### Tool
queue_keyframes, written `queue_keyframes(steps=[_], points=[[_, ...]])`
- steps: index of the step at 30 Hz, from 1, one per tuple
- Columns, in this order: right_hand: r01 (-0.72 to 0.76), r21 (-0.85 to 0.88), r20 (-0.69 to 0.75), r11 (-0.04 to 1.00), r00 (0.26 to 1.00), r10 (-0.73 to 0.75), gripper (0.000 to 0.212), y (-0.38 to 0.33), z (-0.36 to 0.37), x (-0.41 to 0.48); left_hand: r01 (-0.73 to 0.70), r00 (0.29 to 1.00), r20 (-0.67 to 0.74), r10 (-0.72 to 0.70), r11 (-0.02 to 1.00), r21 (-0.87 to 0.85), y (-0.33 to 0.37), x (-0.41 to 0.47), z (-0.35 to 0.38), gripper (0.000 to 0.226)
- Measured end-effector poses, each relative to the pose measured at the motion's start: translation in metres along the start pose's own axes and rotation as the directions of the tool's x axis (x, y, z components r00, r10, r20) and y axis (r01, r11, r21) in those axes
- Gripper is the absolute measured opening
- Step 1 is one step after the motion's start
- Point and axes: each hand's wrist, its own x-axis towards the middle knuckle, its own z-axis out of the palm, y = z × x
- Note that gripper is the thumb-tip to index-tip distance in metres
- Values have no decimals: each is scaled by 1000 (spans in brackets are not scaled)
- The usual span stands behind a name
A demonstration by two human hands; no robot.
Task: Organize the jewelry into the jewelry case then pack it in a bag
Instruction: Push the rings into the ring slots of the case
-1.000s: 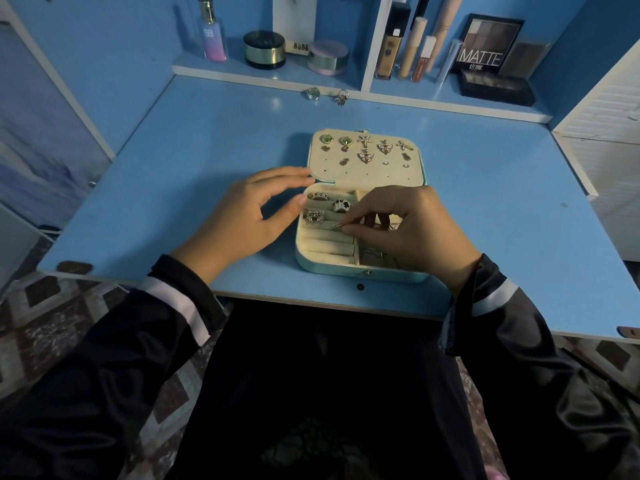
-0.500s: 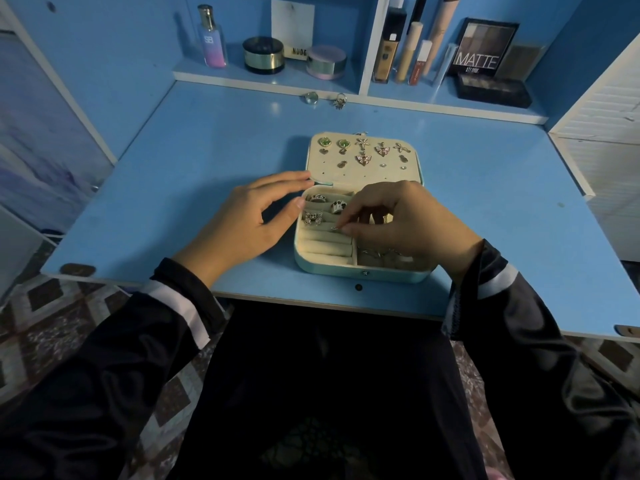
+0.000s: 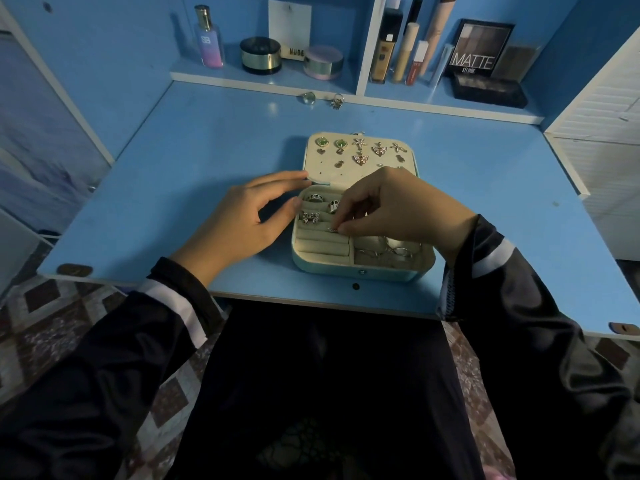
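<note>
At the centre of the blue worktop lies the open jewelry case, its lid folded back toward 12 o'clock.

Right hand: thumb and forefinger pinch a small ring over the ring rolls in the case's 9 o'clock half, apparently seating it in a slot.

Left hand: fingers straight and spread, fingertips touching the lid's near corner, thumb against the case's 9 o'clock wall, seemingly steadying it.

Progress, as judged: well advanced but unfinished. Earrings fill much of the lid panel. Three rings sit in the rolls. Thin metal hoops, bangles or rings, lie in the compartment at 3 o'clock.

Left to do: two loose rings lie well apart from the case at 12 o'clock, just before the shelf edge. The case is not yet closed, and no bag is in view.

Surroundings: a blue shelf behind the worktop carries a perfume bottle, round jars, cosmetic tubes and an eyeshadow palette marked MATTE. Patterned floor tiles show at 7 o'clock.
</note>
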Motion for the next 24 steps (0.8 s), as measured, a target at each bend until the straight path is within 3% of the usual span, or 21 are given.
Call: queue_keyframes(steps=[6, 10, 18, 24], points=[[24, 92, 20, 995, 999, -26, 16, 8, -5, -6, 7, 999, 46, -8, 1000, 8, 0, 6, -6, 35], [44, 194, -91, 980, 995, -27, 16, 21, -18, -7, 34, 999, 29, -35, 999, 34, -1, 26, -15, 32], [-9, 119, -428, 993, 902, 60, 12, 68, -49, 45, 79, 996, -39, -75, 992, 97, -32, 90, -14, 29], [-69, 15, -459, 997, 886, 68, 19, 94, -60, 103, 116, 993, -38, -110, 976, 186, -69, 136, -1, 32]])
